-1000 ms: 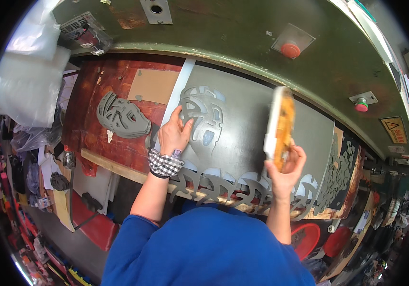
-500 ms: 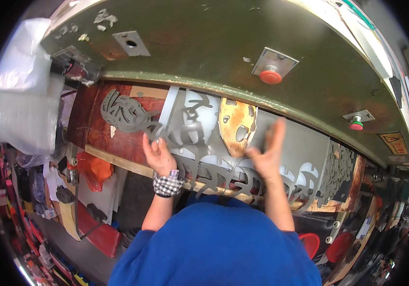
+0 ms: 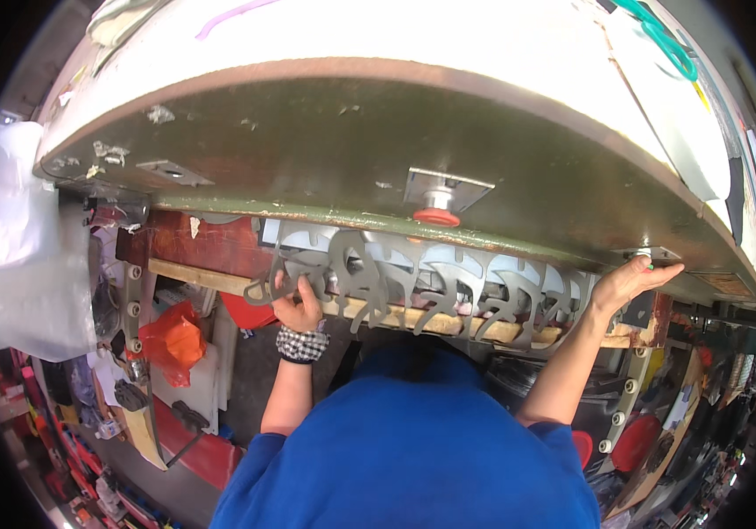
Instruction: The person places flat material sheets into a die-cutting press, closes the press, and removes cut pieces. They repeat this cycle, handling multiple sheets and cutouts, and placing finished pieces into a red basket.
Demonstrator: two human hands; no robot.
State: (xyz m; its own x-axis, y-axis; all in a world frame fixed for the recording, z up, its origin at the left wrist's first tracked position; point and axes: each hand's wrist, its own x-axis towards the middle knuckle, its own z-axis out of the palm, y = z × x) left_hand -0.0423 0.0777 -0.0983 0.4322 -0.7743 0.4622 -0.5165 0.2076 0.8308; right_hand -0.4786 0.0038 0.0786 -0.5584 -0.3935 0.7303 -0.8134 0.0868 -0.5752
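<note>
Your left hand [image 3: 300,307] pinches a grey cutout [image 3: 336,264] that sprawls mostly rightward over the wooden edge [image 3: 193,275]; your right hand [image 3: 627,284], nearer the green button [image 3: 650,265], holds nothing, fingers extended (contact I can't tell).

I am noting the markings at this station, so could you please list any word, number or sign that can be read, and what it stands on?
None is clear enough to quote.
Yellowish label on the green machine: too slanted and blurred to read.
Metal plate behind the red button: no legible print.
</note>
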